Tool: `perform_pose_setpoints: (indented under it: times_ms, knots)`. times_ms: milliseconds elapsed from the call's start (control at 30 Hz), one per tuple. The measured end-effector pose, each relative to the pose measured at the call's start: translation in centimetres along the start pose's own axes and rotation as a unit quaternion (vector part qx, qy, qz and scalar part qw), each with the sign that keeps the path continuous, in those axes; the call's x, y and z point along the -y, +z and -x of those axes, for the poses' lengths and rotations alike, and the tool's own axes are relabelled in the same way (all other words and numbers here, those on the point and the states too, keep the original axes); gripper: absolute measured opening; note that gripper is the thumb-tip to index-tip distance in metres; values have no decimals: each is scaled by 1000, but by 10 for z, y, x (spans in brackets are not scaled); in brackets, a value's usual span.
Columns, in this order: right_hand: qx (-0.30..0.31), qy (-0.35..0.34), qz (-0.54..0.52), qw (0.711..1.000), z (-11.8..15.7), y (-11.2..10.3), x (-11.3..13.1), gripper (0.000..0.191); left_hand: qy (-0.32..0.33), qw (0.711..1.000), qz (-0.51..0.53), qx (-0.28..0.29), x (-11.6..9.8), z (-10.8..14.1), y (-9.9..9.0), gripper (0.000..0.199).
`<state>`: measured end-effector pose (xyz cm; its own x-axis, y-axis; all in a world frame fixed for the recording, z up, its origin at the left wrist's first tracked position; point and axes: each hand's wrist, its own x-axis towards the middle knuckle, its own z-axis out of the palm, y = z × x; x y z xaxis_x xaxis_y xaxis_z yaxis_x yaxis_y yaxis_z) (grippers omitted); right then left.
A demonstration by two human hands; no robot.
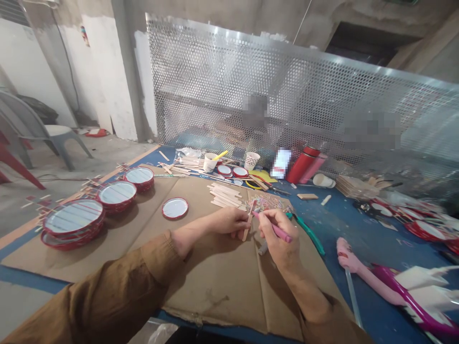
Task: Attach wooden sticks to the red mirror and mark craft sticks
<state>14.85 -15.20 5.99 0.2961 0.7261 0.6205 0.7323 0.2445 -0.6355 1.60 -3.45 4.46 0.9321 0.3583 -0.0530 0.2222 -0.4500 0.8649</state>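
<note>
The left hand (227,223) is closed around a wooden craft stick (248,222), with the fingers curled over its lower part and the stick's end poking out below them. The stick stands tilted, its upper end leaning toward the right hand (278,236). The right hand's fingers (267,223) are pinched closed on a pink marker (281,233), whose tip sits right at the upper part of the stick. From this view, I cannot tell whether the tip touches the wood. The two hands are just apart, and both are above a sheet of brown cardboard (215,291).

At the far edge of the cardboard, just behind the hands, lie a pile of loose craft sticks (223,196) and a heap of small colored bits (267,201). A single red-rimmed round lid (175,208) lies on the cardboard, left of the hands. Farther left are stacks of similar lids (117,196). A green-handled tool (308,234) lies along the cardboard's right edge. Beyond the cardboard's far side stand paper cups (251,160) and a red bottle (301,165), with a punched metal sheet (287,81) behind them.
</note>
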Motion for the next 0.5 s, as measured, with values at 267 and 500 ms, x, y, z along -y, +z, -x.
perform_pose_setpoints:
  times_ms: [267,500]
  knots:
    - [-4,3,3,1000,-1,-1,1,28,-2,1000,-9,-4,0,0,1,21]
    - [-8,7,6,1000,-1,-2,0,28,-2,1000,-10,-1,-1,1,0,20]
